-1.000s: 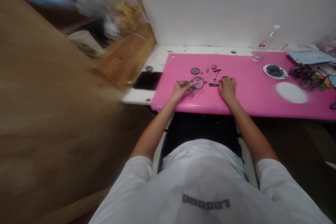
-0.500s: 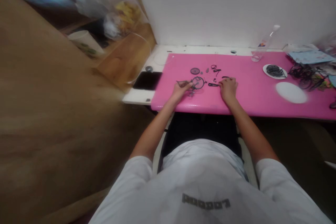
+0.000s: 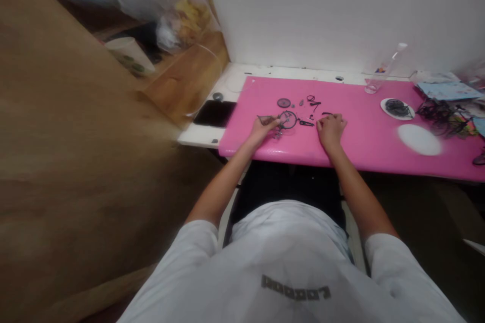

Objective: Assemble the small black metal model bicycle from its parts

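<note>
My left hand (image 3: 262,132) is closed on a small model bicycle (image 3: 288,120), thumb and fingers pinching its thin dark frame; one wheel sticks out to the right of the fingertips. My right hand (image 3: 331,131) rests on the pink mat with fingers curled together; whatever is between them is hidden or too small to name. Just left of its fingertips lies a flat black part (image 3: 306,123), apart from the hand. A curved black piece (image 3: 327,113) lies beside its knuckles. Beyond the bicycle are a loose wheel (image 3: 284,103) and thin black parts (image 3: 314,104).
On the mat's (image 3: 364,149) right stand a clear bottle (image 3: 382,73), a plate of black parts (image 3: 397,108), a white oval plate (image 3: 419,140) and a heap of dark model bicycles (image 3: 439,111). A black phone-like slab (image 3: 214,113) lies at left, near a wooden box (image 3: 185,78).
The flat black part has shifted slightly left toward the bicycle wheel, and my right fingertips no longer touch it. My left hand keeps its hold. The camera view has turned a little.
</note>
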Tool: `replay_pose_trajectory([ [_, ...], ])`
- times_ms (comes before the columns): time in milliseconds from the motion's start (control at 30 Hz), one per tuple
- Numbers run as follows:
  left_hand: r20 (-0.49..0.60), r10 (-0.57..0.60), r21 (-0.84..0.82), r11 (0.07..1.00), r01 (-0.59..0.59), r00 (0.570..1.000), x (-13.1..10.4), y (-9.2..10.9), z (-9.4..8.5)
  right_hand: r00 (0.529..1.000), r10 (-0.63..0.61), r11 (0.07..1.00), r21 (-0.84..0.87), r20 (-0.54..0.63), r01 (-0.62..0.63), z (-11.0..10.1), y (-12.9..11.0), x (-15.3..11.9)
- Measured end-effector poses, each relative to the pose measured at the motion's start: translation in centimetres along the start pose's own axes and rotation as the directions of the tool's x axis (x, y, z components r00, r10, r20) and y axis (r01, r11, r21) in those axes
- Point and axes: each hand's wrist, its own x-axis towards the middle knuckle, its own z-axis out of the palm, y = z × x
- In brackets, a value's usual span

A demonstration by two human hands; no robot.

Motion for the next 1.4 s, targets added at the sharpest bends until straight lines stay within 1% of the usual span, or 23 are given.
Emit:
replay_pose_trajectory([
  [133, -0.017, 0.0, 0.017, 1.0, 0.0, 1.0, -0.2, 0.3, 0.1, 0.999, -0.023, 1.0, 0.006, -0.032, 0.023, 0.7, 0.3, 0.2],
  [233, -0.025, -0.001, 0.021, 1.0, 0.002, 1.0, -0.1, 0.3, 0.1, 0.999, -0.011, 1.0, 0.021, -0.05, 0.012, 1.0, 0.5, 0.2],
  [333, -0.016, 0.001, 0.007, 1.0, -0.001, 1.0, 0.1, 0.0, -0.1, 0.999, 0.003, 0.997, 0.076, -0.049, 0.0, 0.9, 0.3, 0.1],
  [500, -0.027, -0.003, 0.021, 1.0, 0.004, 1.0, 0.2, -0.3, -0.2, 0.998, -0.017, 0.976, 0.214, -0.06, 0.029, 0.3, -0.8, 0.2],
  [633, -0.034, 0.007, 0.022, 1.0, -0.006, 0.999, 0.0, -0.2, -0.2, 0.999, -0.029, 0.907, 0.42, -0.029, 0.038, -0.5, -2.3, -0.3],
  [733, -0.074, 0.004, 0.005, 1.0, -0.004, 0.997, 0.0, 0.0, -0.1, 0.994, -0.096, 0.832, 0.544, -0.05, 0.107, -1.2, -4.0, -1.4],
  [833, -0.107, 0.007, -0.021, 1.0, -0.01, 0.994, 0.1, 0.2, -0.1, 0.981, -0.187, 0.769, 0.613, -0.055, 0.181, -1.4, -5.4, -2.6],
  [900, -0.122, 0.026, -0.014, 1.0, -0.028, 0.992, 0.2, 0.4, -0.1, 0.975, -0.22, 0.753, 0.628, -0.04, 0.196, -1.2, -5.8, -3.1],
  [1000, -0.167, 0.074, 0.023, 0.997, -0.072, 0.983, 0.2, 1.1, 0.2, 0.971, -0.236, 0.749, 0.633, -0.024, 0.198, -0.2, -5.8, -3.4],
  [1133, -0.194, 0.166, 0.104, 0.984, -0.148, 0.967, -0.2, 1.8, 1.2, 0.963, -0.269, 0.774, 0.594, -0.004, 0.219, 1.0, -5.5, -3.5],
  [1267, -0.206, 0.195, 0.156, 0.974, -0.165, 0.959, -1.2, 1.3, 2.8, 0.953, -0.302, 0.816, 0.525, 0.028, 0.243, 1.5, -5.4, -3.6],
  [1400, -0.21, 0.194, 0.149, 0.975, -0.165, 0.958, -2.1, 0.3, 3.9, 0.954, -0.294, 0.866, 0.44, 0.064, 0.237, 1.3, -5.6, -3.7],
])
